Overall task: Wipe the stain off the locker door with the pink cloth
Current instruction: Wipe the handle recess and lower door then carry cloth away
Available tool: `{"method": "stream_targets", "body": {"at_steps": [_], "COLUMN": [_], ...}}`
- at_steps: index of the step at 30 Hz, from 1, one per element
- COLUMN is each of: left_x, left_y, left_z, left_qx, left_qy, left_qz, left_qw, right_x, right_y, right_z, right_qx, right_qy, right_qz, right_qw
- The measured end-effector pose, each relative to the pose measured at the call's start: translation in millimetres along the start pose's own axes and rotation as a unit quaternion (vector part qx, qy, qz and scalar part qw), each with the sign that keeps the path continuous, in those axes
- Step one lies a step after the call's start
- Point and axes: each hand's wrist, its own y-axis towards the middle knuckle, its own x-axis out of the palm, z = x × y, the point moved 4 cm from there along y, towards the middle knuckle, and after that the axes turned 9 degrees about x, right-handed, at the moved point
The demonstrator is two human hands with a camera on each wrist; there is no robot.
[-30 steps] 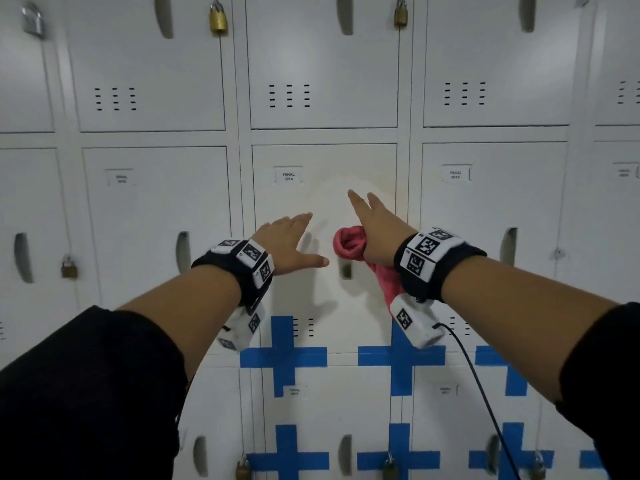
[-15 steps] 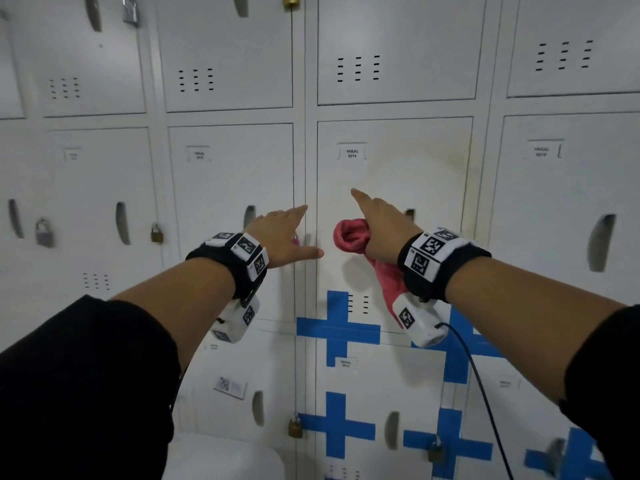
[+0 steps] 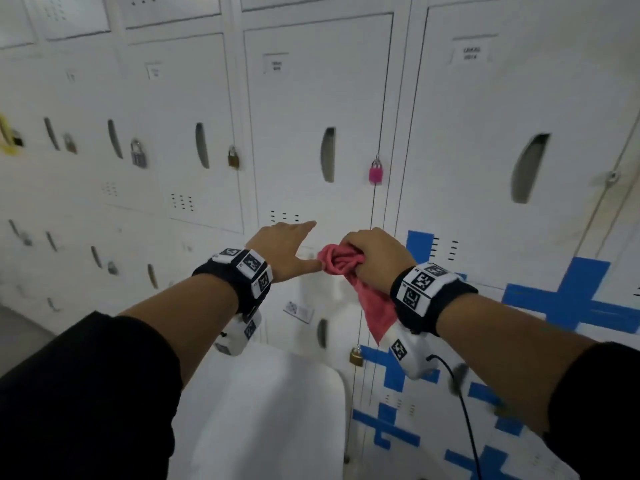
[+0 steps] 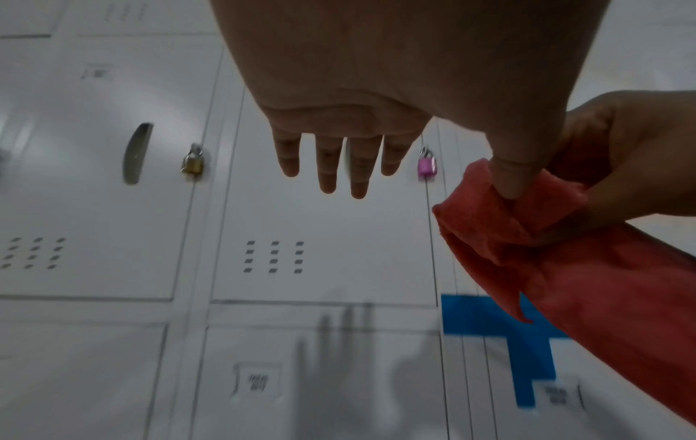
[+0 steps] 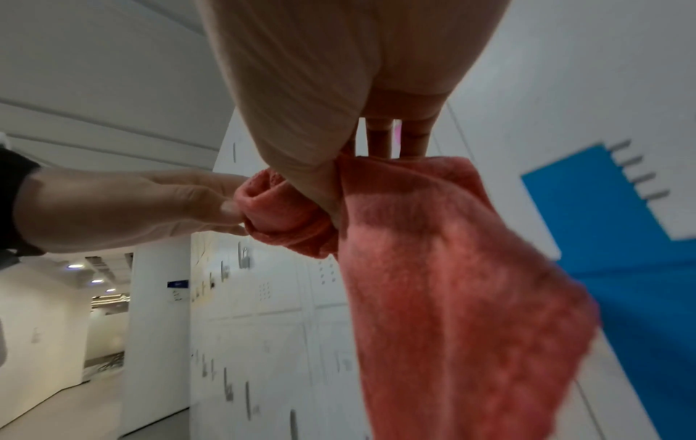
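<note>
The pink cloth (image 3: 341, 263) is bunched in my right hand (image 3: 349, 251), whose fingers curl round it, and a loose tail hangs below the wrist. My left hand (image 3: 304, 244) lies just to its left with fingers straight. Its thumb tip touches a fold of the cloth (image 4: 527, 226). Both hands hover in front of the white lockers, below the door with the pink padlock. The locker door (image 3: 519, 98) at the right carries faint yellowish marks along its right side. In the right wrist view the cloth (image 5: 433, 282) drapes from my right hand (image 5: 350, 166).
A pink padlock (image 3: 375, 173) hangs above the hands, and a brass padlock (image 3: 356, 356) hangs below them. Blue tape crosses (image 3: 568, 296) mark the lower right lockers. A white seat (image 3: 270, 410) stands under my arms. A black cable (image 3: 464, 410) trails from the right wrist.
The view has swung left and down. Both hands have dropped from the stained door to a lower row. My right fingers have curled round the cloth, and the left thumb now touches it.
</note>
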Motion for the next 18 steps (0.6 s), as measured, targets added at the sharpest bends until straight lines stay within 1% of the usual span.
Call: {"method": "stream_targets", "body": {"at_steps": [4, 8, 10, 13, 15, 17, 18], "left_x": [52.3, 104.3, 129.4, 158.8, 176.3, 189.2, 194.6], "left_y": [-24.0, -48.0, -59.7, -74.4, -83.1, -91.5, -94.9], "left_z": [-22.4, -43.9, -55.0, -66.5, -74.8, -81.4, -84.3], "left_qx": [-0.02, -0.038, -0.048, -0.057, -0.066, -0.076, -0.08], "left_qy": [0.003, -0.011, -0.02, -0.025, -0.033, -0.037, -0.039], "left_qz": [-0.044, -0.089, -0.11, -0.132, -0.147, -0.159, -0.164], "left_qw": [0.999, 0.995, 0.993, 0.989, 0.986, 0.984, 0.982], "right_x": [65.5, 125.5, 160.4, 206.2, 234.6, 259.2, 267.6], "right_y": [-4.8, -14.5, -17.6, -20.7, -21.3, -24.3, -26.9], "right_z": [-3.7, -6.2, -3.9, 5.8, 9.1, 13.4, 15.1], "right_qx": [-0.008, -0.006, 0.003, 0.047, 0.051, 0.049, 0.042], "right_qy": [0.012, -0.009, -0.023, -0.004, 0.001, 0.007, 0.026], "right_qz": [-0.028, -0.047, -0.075, -0.128, -0.16, -0.168, -0.157], "right_qw": [1.0, 0.999, 0.997, 0.991, 0.986, 0.985, 0.986]}}
